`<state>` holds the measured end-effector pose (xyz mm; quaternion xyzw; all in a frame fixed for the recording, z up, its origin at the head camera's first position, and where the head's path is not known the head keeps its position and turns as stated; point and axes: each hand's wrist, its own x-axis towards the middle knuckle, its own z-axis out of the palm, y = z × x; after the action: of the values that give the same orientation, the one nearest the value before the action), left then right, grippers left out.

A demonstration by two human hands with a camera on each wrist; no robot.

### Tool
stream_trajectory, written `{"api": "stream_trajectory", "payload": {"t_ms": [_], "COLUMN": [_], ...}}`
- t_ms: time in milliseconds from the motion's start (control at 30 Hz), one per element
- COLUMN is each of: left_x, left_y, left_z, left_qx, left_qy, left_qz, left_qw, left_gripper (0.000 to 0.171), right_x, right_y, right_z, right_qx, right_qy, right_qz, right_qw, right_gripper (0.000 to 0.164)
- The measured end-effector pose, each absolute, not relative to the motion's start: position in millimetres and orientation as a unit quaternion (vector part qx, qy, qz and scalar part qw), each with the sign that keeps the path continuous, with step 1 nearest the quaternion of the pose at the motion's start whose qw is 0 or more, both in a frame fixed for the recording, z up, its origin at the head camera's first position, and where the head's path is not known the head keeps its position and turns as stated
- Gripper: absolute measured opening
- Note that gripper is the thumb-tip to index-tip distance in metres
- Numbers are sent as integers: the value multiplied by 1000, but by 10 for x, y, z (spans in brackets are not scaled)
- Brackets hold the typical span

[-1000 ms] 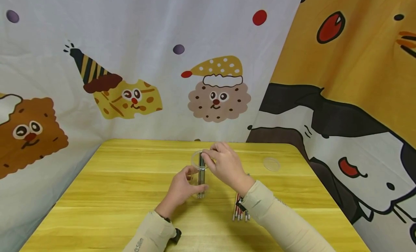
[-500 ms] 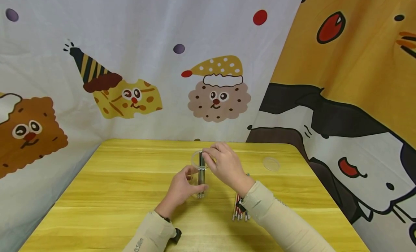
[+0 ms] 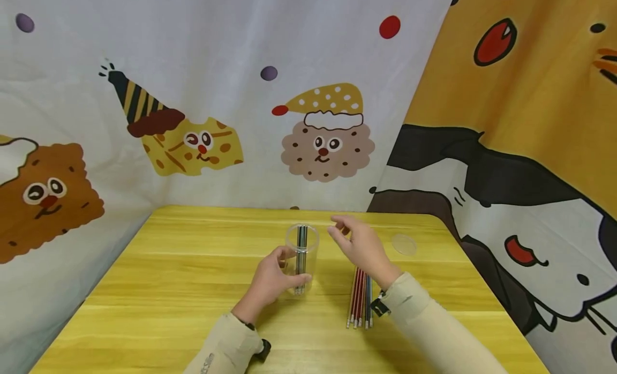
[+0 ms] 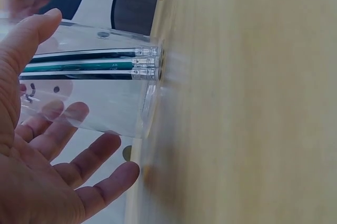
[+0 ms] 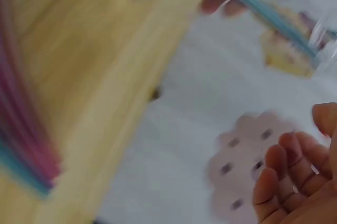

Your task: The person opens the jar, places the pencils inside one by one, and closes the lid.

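Two sides of a clear, smooth, cylindrical container [image 3: 312,260] are gripped between the left hand [image 3: 272,275]'s thumb and fingers; three slim dark-green pencils [image 3: 301,262] stand inside, metal-banded ends down. Just right of this grip, the right hand [image 3: 361,246] hangs loosely open, partly cut off in its wrist view. Below it, red, blue and tan pencils [image 3: 359,301] lie bundled on the yellow wood-grained table [image 3: 193,288], upper ends hidden. Farther right lies a thin transparent disc [image 3: 404,244].
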<state>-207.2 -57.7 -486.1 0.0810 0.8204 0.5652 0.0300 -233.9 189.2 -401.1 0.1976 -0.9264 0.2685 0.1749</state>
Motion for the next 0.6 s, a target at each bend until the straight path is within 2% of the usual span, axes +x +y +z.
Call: {"api": "stream_trajectory", "payload": {"t_ms": [333, 600], "left_x": [-2062, -2065], "left_y": [-567, -556], "left_z": [-4909, -4863], "left_qx": [76, 80], "left_qy": [823, 825], "left_qz": [562, 559], "left_qw": [32, 27], "left_gripper": [71, 69], "right_x": [-2429, -2427], "right_y": [2961, 3236], "right_z": [-4633, -4782], "right_qx": [36, -4], "right_qy": [-962, -954], "right_qz": [270, 299], "right_qw": [28, -34], "right_gripper": [45, 39]}}
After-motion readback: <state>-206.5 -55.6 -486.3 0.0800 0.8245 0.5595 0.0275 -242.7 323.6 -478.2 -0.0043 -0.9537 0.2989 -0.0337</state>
